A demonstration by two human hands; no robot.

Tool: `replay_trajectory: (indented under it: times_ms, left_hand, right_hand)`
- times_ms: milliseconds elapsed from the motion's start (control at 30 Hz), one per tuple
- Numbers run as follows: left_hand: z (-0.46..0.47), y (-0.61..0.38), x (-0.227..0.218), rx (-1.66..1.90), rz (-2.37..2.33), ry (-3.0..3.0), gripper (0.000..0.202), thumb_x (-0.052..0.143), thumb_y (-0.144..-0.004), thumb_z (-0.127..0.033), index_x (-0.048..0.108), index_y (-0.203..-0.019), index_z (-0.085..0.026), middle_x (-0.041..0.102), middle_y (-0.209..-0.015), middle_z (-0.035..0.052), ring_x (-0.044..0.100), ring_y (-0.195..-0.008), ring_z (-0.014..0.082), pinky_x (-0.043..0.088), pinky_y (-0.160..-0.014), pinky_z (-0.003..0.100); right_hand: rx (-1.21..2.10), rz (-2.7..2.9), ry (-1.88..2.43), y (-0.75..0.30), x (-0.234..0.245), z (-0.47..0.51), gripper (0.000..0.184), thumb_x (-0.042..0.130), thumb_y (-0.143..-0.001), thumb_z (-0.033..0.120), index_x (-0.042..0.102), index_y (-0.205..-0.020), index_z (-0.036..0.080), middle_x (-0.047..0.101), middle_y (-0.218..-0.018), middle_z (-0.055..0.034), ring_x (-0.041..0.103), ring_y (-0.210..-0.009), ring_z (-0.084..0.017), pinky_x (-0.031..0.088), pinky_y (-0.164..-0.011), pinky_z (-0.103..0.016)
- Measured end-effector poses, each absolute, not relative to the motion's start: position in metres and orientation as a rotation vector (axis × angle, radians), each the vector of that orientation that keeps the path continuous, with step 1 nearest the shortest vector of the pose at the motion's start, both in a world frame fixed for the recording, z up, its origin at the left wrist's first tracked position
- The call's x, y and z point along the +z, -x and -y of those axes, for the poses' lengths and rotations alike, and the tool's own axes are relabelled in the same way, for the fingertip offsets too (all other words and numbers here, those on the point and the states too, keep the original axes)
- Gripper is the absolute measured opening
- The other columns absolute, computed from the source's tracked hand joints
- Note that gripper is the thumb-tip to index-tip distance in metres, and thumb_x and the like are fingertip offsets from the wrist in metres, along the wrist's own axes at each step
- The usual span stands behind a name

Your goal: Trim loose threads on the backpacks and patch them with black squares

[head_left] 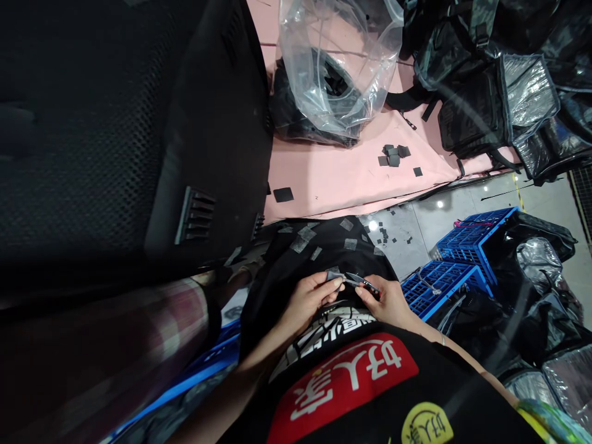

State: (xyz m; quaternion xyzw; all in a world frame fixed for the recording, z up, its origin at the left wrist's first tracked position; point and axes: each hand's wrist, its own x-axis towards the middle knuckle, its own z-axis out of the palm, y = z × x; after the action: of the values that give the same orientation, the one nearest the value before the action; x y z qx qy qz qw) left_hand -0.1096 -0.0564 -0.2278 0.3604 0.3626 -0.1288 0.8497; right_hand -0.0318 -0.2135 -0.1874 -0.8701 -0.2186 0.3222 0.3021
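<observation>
My left hand (311, 298) pinches a small grey fabric piece (333, 274) between thumb and fingers, over my lap. Closed around a small pair of thread snips (361, 282), my right hand (387, 301) points the blades at that piece. Both hands sit close together above black fabric (296, 259) draped over my knees, which has several grey cut scraps lying on it. My shirt with a red printed patch (342, 382) fills the bottom of the view.
A pink table (333, 179) carries small black squares (394, 155) and a clear plastic bag (335, 61) over black items. Black and silver bags (504, 92) pile up at right. Blue crates (457, 265) stand on the floor. A large black panel (115, 135) fills the left.
</observation>
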Motion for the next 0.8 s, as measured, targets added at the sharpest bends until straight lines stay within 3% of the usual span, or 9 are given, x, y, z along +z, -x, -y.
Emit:
replay_trajectory:
  times_ms: [800]
  left_hand:
    - [0.0574,0.1085,-0.2217,-0.246,-0.768,-0.75,0.027,0.074,-0.056,-0.032,0.065,-0.068,-0.011,0.057,-0.062,0.0011,0.041,-0.047,0.0041,0.031,-0.043,0.017]
  right_hand:
    - [0.844,0.562,2.287,0.0333,-0.1878,0.2154,0.026,0.05,-0.081,0.038,0.063,-0.086,0.015,0.063,-0.068,-0.0027,0.054,-0.059,-0.013,0.041,-0.056,-0.021]
